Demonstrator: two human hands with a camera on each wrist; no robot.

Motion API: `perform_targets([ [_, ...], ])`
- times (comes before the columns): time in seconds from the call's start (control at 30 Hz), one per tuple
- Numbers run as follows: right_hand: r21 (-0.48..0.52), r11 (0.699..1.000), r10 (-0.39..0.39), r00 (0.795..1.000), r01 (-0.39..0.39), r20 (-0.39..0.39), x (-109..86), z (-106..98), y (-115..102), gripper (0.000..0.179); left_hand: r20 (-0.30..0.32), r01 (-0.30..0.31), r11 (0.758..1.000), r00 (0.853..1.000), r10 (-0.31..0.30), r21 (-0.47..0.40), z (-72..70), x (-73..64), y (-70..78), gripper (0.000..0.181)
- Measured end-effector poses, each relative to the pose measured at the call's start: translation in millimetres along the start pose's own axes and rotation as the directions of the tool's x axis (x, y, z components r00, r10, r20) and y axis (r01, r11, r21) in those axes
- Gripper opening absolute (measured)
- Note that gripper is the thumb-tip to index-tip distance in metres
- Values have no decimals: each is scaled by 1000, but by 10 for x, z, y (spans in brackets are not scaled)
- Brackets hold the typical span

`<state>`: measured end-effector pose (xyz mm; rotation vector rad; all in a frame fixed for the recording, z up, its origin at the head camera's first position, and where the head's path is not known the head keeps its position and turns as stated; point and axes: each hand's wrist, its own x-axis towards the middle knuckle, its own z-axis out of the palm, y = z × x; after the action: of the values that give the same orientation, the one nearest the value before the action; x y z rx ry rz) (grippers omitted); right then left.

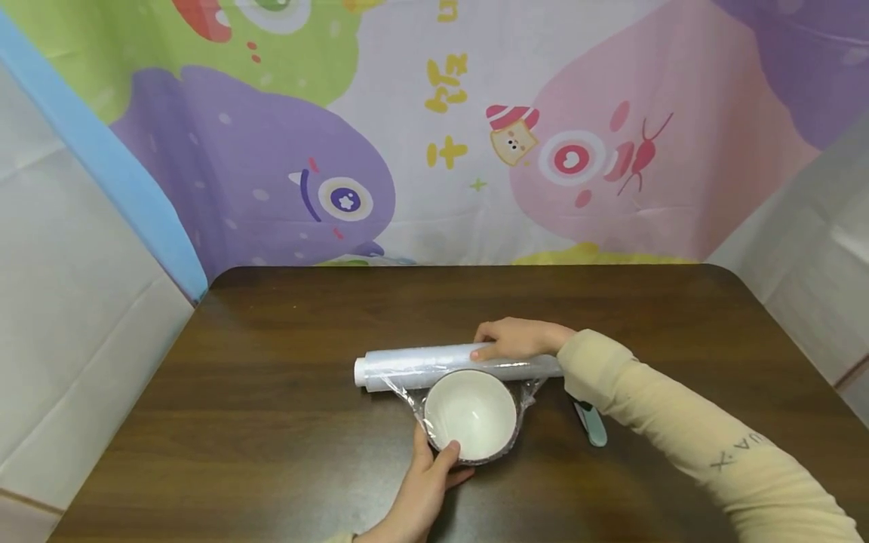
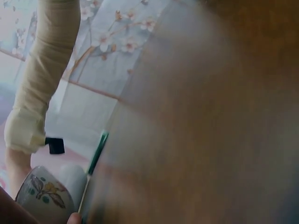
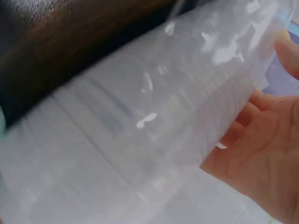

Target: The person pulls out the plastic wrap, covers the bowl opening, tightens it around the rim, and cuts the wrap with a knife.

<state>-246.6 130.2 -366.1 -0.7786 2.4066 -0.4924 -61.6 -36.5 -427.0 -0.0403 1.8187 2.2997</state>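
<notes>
A white bowl (image 1: 473, 411) is at the middle front of the table, its mouth turned up; flowers decorate its outside in the left wrist view. My left hand (image 1: 424, 483) holds its near left side, thumb at the rim and fingers low on the wall. Directly behind the bowl lies a roll of plastic wrap (image 1: 417, 365). Clear film (image 1: 406, 394) runs from the roll to the bowl, bunched at both sides and clinging around the rim. My right hand (image 1: 519, 338) grips the roll from above, right of its middle, with thumb and fingers on opposite sides in the right wrist view.
A slim light-green tool (image 1: 593, 427) lies right of the bowl, partly beneath the right sleeve (image 1: 672, 400). The brown wooden table (image 1: 271, 452) has rounded far corners. A cartoon-print cloth (image 1: 434, 204) hangs along its back edge, with pale sheets at both sides.
</notes>
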Motion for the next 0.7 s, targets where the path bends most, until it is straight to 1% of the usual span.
perform_targets([
  [0.13,-22,999,26,1000,-27,-9,-6,-33,-7,48,-6,14,999,1000,-14,51,-79,49,33,65],
  [0.23,-72,997,21,1000,-21,-9,-6,-52,-13,55,-10,26,996,1000,-25,89,-150,89,70,58],
  [0.37,-113,993,28,1000,-29,-15,-21,-62,-26,50,-9,13,991,1000,-12,132,-240,140,104,53],
  [0.47,-112,991,69,997,-71,-27,-51,-59,-36,46,-19,3,986,1000,0,164,-313,191,136,52],
  [0.57,-104,987,121,992,-123,-31,-92,-52,-50,45,-17,8,976,1000,-4,219,-399,250,186,50],
  [0.63,-89,982,164,986,-166,-32,-124,-38,-57,48,-9,5,966,1000,-3,260,-461,302,227,48],
  [0.7,-67,977,203,979,-205,-31,-167,-19,-70,56,-7,4,955,1000,-1,296,-518,363,271,45],
])
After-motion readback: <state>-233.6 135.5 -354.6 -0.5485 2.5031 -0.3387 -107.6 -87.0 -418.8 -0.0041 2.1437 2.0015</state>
